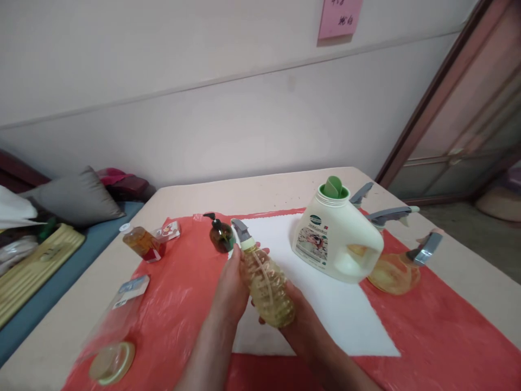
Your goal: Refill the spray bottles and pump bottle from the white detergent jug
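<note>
Both hands hold a yellow-tinted, ribbed clear spray bottle (268, 288) with a grey trigger head, tilted above a white sheet (264, 339). My left hand (234, 282) is wrapped around its neck and upper side. My right hand (299, 309) grips it near the base. Just behind the spray head stands a dark green pump bottle (221, 236) with a black pump. To the right, a large cream jug (325, 239) with a green spout and a printed label sits on the sheet.
A red plastic cover (179, 304) lies over the table. Left are an amber-liquid bottle (142, 243), a small box (169, 231), a clear plastic bag (122, 309) and a round lid (112, 363). Behind the jug, an amber spray bottle (394, 274) stands near other grey trigger heads (391, 213).
</note>
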Demonstrator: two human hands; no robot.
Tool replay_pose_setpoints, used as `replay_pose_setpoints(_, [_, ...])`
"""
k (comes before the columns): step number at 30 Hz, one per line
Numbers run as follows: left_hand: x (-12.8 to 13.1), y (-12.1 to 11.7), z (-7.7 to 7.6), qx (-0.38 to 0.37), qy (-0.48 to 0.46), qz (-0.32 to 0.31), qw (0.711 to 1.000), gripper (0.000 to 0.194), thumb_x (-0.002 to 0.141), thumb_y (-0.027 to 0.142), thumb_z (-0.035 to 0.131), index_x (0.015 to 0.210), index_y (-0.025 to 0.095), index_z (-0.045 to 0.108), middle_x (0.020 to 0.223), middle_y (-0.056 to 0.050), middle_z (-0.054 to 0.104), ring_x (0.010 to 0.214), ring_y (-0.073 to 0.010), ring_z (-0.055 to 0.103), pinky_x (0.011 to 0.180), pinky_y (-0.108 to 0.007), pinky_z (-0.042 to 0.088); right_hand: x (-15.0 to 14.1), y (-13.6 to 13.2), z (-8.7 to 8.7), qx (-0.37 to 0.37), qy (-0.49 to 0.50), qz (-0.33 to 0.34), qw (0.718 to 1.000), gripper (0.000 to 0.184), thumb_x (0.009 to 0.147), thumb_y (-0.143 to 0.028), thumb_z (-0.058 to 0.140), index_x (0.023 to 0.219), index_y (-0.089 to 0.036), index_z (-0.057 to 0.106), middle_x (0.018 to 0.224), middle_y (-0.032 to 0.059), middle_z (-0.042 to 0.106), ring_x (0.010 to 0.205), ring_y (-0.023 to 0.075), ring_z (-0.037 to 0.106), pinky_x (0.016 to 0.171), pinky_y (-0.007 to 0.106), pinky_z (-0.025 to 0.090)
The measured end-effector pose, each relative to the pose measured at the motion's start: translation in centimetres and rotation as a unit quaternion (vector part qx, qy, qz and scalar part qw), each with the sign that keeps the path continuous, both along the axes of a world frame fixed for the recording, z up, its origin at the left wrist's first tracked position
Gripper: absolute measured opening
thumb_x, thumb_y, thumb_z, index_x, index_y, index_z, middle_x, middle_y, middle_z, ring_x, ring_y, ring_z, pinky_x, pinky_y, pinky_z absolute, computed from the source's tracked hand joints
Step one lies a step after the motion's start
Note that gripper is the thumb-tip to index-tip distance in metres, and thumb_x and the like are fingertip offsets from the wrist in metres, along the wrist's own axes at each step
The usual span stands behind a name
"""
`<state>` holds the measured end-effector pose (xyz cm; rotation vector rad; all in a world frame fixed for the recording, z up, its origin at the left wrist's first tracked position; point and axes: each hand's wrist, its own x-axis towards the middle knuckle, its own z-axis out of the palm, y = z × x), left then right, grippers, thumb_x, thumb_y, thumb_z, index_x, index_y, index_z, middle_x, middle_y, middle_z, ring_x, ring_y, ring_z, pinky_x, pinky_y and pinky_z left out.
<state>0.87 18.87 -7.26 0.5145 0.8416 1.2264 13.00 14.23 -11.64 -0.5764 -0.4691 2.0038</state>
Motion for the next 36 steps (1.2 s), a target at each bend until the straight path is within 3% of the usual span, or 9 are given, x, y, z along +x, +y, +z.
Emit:
replay_pose_setpoints(3, [0.4, 0.0, 0.0, 0.054, 0.032, 0.068, 0.996, 0.051, 0.088, 0.062, 0.055, 0.104, 0.016, 0.070, 0.099, -0.010, 0.074, 0.094, -0.0222, 0.069, 0.084, -0.034, 0.053, 1.1, 0.8, 0.5, 0.106, -0.135, -0.080, 0.982, 0.051, 0.078, -0.058, 0.065, 0.113, -0.020, 0.062, 0.100, 0.0067, 0.069, 0.086, 0.0212, 0.062, 0.070, 0.033, 0.052])
replay_pose_setpoints(9, [0.0, 0.2, 0.1, 0.108, 0.093, 0.177, 0.974, 0.037, 0.081, 0.044, 0.074, 0.106, 0.017, 0.070, 0.101, -0.006, 0.074, 0.084, -0.0160, 0.069, 0.081, -0.028, 0.051, 2.3, 1.0, 0.7, 0.200, -0.430, -0.158, 0.866, 0.065, 0.063, -0.047, 0.080, 0.118, -0.022, 0.056, 0.110, 0.0052, 0.067, 0.097, 0.0253, 0.060, 0.084, 0.036, 0.048])
replay_pose_setpoints(13, [-0.4, 0.2, 0.2, 0.078, 0.038, 0.138, 0.987, 0.031, 0.081, 0.040, 0.074, 0.098, 0.014, 0.073, 0.097, -0.008, 0.076, 0.080, -0.0162, 0.069, 0.078, -0.028, 0.051, 1.6, 0.5, 1.0, 0.131, -0.312, -0.122, 0.933, 0.056, 0.067, -0.051, 0.075, 0.111, -0.021, 0.059, 0.099, 0.0050, 0.069, 0.087, 0.0225, 0.063, 0.072, 0.033, 0.051])
replay_pose_setpoints(16, [-0.7, 0.3, -0.1, 0.066, -0.019, 0.069, 0.995, 0.032, 0.085, 0.041, 0.067, 0.097, 0.012, 0.074, 0.109, -0.013, 0.075, 0.091, -0.0217, 0.070, 0.083, -0.033, 0.053, 1.1, 0.3, 1.0, -0.032, -0.100, 0.030, 0.994, 0.059, 0.077, -0.067, 0.056, 0.105, -0.015, 0.063, 0.084, 0.0080, 0.069, 0.070, 0.0208, 0.065, 0.050, 0.026, 0.046])
replay_pose_setpoints(20, [-0.7, 0.3, -0.3, 0.032, -0.060, 0.031, 0.997, 0.034, 0.091, 0.041, 0.060, 0.104, 0.013, 0.072, 0.112, -0.014, 0.074, 0.097, -0.0240, 0.069, 0.085, -0.036, 0.053, 0.7, 0.2, 0.8, -0.123, -0.010, 0.100, 0.987, 0.067, 0.079, -0.071, 0.050, 0.104, -0.011, 0.065, 0.081, 0.0105, 0.068, 0.068, 0.0208, 0.067, 0.046, 0.024, 0.043])
replay_pose_setpoints(24, [0.1, 0.3, -0.2, 0.017, -0.034, 0.091, 0.995, 0.040, 0.090, 0.051, 0.059, 0.106, 0.016, 0.070, 0.103, -0.011, 0.075, 0.092, -0.0218, 0.069, 0.084, -0.035, 0.053, 0.7, 0.4, 0.8, -0.010, -0.104, -0.032, 0.994, 0.054, 0.076, -0.062, 0.065, 0.109, -0.019, 0.062, 0.090, 0.0057, 0.068, 0.076, 0.0210, 0.064, 0.055, 0.029, 0.049])
replay_pose_setpoints(30, [-0.1, 0.5, -0.4, 0.075, 0.004, 0.130, 0.989, 0.025, 0.079, 0.037, 0.076, 0.092, 0.016, 0.071, 0.093, -0.006, 0.076, 0.078, -0.0148, 0.068, 0.080, -0.029, 0.051, 1.3, 0.5, 1.3, 0.124, -0.296, -0.140, 0.937, 0.048, 0.068, -0.048, 0.079, 0.103, -0.019, 0.064, 0.089, 0.0025, 0.069, 0.081, 0.0183, 0.060, 0.072, 0.029, 0.049])
replay_pose_setpoints(33, [-0.8, 0.5, -0.5, 0.063, -0.018, 0.087, 0.994, 0.026, 0.079, 0.036, 0.076, 0.091, 0.013, 0.073, 0.101, -0.011, 0.076, 0.085, -0.0174, 0.069, 0.082, -0.030, 0.051, 1.2, 0.3, 1.0, 0.010, -0.144, -0.032, 0.989, 0.052, 0.076, -0.061, 0.065, 0.103, -0.017, 0.064, 0.083, 0.0063, 0.069, 0.071, 0.0195, 0.064, 0.054, 0.027, 0.048])
replay_pose_setpoints(36, [-1.1, 0.4, -0.5, 0.058, -0.045, 0.045, 0.996, 0.028, 0.079, 0.037, 0.075, 0.092, 0.013, 0.074, 0.107, -0.014, 0.076, 0.091, -0.0215, 0.070, 0.084, -0.034, 0.052, 1.1, 0.2, 0.6, -0.126, -0.004, 0.114, 0.985, 0.066, 0.084, -0.070, 0.045, 0.100, -0.010, 0.066, 0.076, 0.0115, 0.069, 0.062, 0.0201, 0.066, 0.042, 0.022, 0.041])
